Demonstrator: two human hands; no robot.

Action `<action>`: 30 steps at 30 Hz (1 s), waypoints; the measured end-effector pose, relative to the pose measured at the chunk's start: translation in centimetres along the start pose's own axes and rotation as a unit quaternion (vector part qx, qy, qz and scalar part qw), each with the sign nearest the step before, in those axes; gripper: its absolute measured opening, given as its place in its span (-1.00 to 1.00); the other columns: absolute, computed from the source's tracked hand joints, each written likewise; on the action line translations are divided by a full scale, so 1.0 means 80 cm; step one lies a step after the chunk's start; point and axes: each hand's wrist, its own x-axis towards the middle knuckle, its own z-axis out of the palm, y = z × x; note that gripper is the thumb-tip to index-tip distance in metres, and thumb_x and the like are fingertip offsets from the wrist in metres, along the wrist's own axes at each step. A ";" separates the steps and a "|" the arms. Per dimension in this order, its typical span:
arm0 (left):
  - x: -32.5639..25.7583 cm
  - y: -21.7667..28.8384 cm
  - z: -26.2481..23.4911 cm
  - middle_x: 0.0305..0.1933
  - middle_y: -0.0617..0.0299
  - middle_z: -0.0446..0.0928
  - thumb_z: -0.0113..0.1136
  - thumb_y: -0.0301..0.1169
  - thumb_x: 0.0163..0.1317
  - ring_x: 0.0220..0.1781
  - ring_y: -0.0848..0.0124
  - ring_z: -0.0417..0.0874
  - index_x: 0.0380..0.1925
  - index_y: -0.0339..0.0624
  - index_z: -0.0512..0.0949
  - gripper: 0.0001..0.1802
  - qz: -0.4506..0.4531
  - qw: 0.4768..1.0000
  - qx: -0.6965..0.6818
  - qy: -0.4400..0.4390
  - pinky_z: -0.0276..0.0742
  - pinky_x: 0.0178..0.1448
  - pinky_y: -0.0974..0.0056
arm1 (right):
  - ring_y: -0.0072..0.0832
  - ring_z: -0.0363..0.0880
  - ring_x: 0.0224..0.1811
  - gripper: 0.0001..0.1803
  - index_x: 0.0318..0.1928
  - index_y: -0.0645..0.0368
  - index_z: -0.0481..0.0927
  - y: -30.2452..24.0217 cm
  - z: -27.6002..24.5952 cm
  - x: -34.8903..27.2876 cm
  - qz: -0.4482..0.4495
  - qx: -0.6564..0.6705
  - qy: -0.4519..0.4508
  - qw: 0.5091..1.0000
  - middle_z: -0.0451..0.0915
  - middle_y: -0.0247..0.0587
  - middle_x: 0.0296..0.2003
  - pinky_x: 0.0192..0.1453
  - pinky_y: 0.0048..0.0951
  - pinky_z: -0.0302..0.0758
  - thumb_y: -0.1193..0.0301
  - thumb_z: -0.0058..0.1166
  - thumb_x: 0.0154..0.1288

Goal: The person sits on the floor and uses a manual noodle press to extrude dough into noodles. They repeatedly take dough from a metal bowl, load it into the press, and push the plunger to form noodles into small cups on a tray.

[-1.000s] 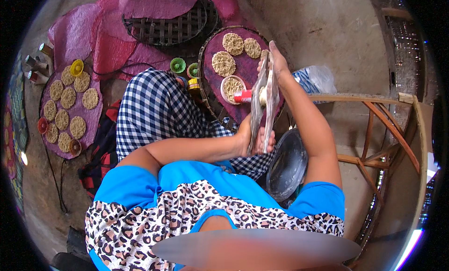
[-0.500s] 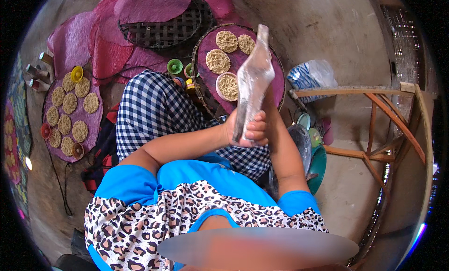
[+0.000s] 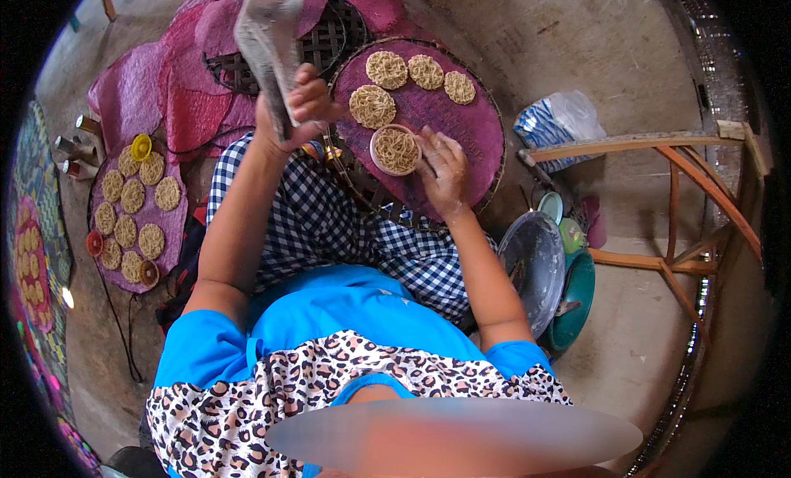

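Small ring (image 3: pixel 396 149): a little round mould full of pale noodle strands. It sits on the near left part of the round tray (image 3: pixel 486 140), close to the tray's near edge.
Right hand (image 3: pixel 443 166): it lies just right of the small ring. The fingers are spread a bit and the fingertips touch the ring's rim. It is not closed around it.
Which way: the ring is right in front of the right hand, and this hand is much nearer to it than the other one.
Left hand (image 3: pixel 295 107): it is closed tight around the noodle press (image 3: pixel 269 41) and holds it up in the air.
Noodle press: a long grey tool. Its long side points up and away from the person, leaning a little to the left. It is up and left of the ring, not over it.
Round tray: it has a dark pink cloth on it. It rests on the floor and partly on the person's checked lap.
Noodle rounds (image 3: pixel 387 69): four flat round nests lie toward the far edge of the tray, apart from the ring.
Second tray (image 3: pixel 177 231): it lies on the floor at the person's left, with many more noodle nests.
Metal bowl (image 3: pixel 535 264): it is on the floor at the right, beside a green bowl (image 3: pixel 577 301).
Wooden frame (image 3: pixel 676 198): it stands far right.
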 end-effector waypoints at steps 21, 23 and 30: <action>-0.027 0.018 -0.022 -0.66 0.34 0.32 -0.27 -0.34 0.26 -0.65 0.52 0.34 -0.39 -0.18 0.38 -0.78 0.057 0.998 0.006 0.026 0.15 -0.33 0.34 | -0.01 0.01 0.28 -0.12 -0.02 0.07 0.50 -0.037 0.014 -0.039 0.124 -0.008 0.056 0.991 0.18 -0.10 0.22 0.22 0.25 -0.22 -0.39 -0.41 -0.01; -0.028 0.018 -0.022 -0.66 0.34 0.32 -0.26 -0.33 0.26 -0.66 0.52 0.34 -0.39 -0.18 0.37 -0.78 0.057 0.998 -0.001 0.029 0.15 -0.34 0.34 | -0.03 0.05 0.27 -0.13 -0.07 0.08 0.53 -0.039 0.013 -0.042 0.111 -0.017 0.040 0.993 0.23 -0.09 0.19 0.22 0.23 -0.18 -0.39 -0.40 0.00; -0.025 0.014 -0.028 -0.67 0.35 0.31 -0.27 -0.30 0.27 -0.65 0.52 0.35 -0.36 -0.17 0.36 -0.77 0.031 0.999 0.016 0.013 0.16 -0.33 0.34 | -0.06 0.27 0.11 -0.22 0.04 0.23 0.40 -0.034 0.014 -0.024 0.119 0.078 0.067 0.988 0.36 -0.04 0.06 0.14 -0.02 0.15 -0.05 0.20 -0.12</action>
